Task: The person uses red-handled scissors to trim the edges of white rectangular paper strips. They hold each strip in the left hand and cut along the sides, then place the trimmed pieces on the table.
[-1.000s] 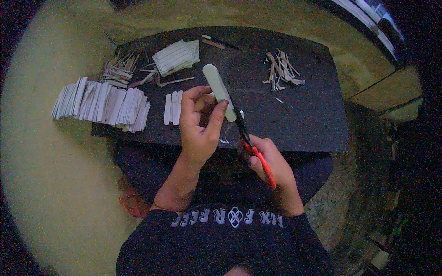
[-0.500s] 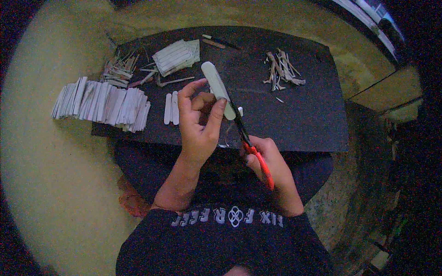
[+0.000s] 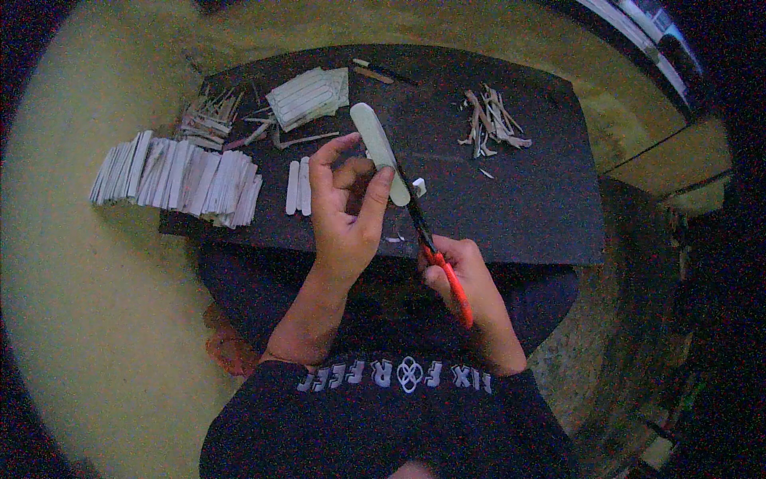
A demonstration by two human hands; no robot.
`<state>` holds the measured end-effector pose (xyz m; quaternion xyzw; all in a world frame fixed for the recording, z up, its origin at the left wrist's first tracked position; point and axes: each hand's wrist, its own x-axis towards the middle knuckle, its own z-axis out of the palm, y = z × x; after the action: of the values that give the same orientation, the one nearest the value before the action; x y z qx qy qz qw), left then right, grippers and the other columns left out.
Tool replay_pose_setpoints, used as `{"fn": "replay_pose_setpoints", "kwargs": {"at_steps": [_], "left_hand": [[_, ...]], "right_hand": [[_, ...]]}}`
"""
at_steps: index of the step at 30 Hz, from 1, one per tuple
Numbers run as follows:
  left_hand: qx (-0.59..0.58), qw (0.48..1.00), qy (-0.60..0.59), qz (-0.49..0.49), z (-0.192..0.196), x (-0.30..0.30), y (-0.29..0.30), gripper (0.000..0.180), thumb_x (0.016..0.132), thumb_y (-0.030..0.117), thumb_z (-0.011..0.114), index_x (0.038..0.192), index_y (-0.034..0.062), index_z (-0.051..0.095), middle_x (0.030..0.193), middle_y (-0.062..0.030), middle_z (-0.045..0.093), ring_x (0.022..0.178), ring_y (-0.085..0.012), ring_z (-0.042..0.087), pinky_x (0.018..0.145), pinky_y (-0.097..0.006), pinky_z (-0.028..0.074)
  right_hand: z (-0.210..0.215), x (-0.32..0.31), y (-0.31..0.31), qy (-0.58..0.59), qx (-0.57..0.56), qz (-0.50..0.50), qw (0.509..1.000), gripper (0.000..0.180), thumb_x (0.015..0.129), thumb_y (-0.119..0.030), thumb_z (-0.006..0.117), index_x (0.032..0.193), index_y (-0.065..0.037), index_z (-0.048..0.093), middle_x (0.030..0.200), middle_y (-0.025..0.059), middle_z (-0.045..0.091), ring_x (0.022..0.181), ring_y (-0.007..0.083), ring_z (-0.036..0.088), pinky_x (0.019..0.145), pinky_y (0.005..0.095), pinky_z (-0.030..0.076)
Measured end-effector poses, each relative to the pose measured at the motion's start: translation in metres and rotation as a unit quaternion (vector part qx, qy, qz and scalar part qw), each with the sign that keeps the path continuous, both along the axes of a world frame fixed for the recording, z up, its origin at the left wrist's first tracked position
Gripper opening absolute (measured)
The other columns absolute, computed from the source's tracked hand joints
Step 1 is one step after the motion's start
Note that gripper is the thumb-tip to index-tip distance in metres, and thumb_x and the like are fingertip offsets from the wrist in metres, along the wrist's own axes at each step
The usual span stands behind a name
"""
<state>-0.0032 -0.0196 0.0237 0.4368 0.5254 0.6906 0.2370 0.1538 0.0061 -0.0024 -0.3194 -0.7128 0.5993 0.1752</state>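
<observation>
- Pinching a pale, flat, round-ended wooden stick (image 3: 379,152) in the left hand (image 3: 345,209), grip clamped on its lower half, raised above the dark matte desk (image 3: 519,199).
- Closing the right hand (image 3: 463,275) around red-handled scissors (image 3: 435,255), blades meeting the stick's lower end.

Left hand (image 3: 345,209) pinching a pale flat stick (image 3: 378,152); right hand (image 3: 461,275) closed on red-handled scissors (image 3: 431,249), blades touching the stick's near end. Cut sticks (image 3: 177,176) stacked left of the left hand; scraps (image 3: 491,120) beyond the right.
</observation>
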Motion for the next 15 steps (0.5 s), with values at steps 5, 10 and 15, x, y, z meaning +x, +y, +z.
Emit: {"fn": "replay_pose_setpoints", "kwargs": {"at_steps": [5,10,15], "left_hand": [[0.011,1.0,0.008,0.007,0.0002,-0.0003,0.0022,0.042,0.079,0.001,0.052,0.113,0.0033,0.028,0.076,-0.0067,0.054,0.069,-0.0096,0.052,0.059,-0.02,0.042],[0.014,1.0,0.002,0.002,0.0007,-0.0005,0.0019,0.042,0.079,0.001,0.052,0.113,0.0033,0.029,0.077,-0.0068,0.054,0.069,-0.0091,0.051,0.058,-0.02,0.042],[0.012,1.0,0.006,0.019,0.0013,-0.0061,0.0021,0.039,0.08,0.003,0.05,0.113,0.0025,0.029,0.077,-0.0064,0.054,0.068,-0.0082,0.051,0.058,-0.019,0.042]], "right_hand": [[-0.0034,-0.0001,0.0009,0.008,0.011,-0.001,1.0,0.04,0.066,-0.037,0.066,0.073,0.0,0.053,0.052,0.0063,0.049,0.05,0.0112,0.043,0.047,0.0302,0.038],[-0.0036,-0.0027,-0.0026,0.019,-0.002,-0.02,1.0,0.044,0.065,-0.04,0.067,0.073,0.0,0.053,0.051,0.0067,0.047,0.049,0.0098,0.04,0.046,0.0302,0.038],[-0.002,-0.0031,-0.0035,0.017,-0.004,-0.024,1.0,0.045,0.065,-0.041,0.067,0.07,0.001,0.051,0.051,0.008,0.047,0.049,0.0114,0.039,0.046,0.0318,0.037]]}}
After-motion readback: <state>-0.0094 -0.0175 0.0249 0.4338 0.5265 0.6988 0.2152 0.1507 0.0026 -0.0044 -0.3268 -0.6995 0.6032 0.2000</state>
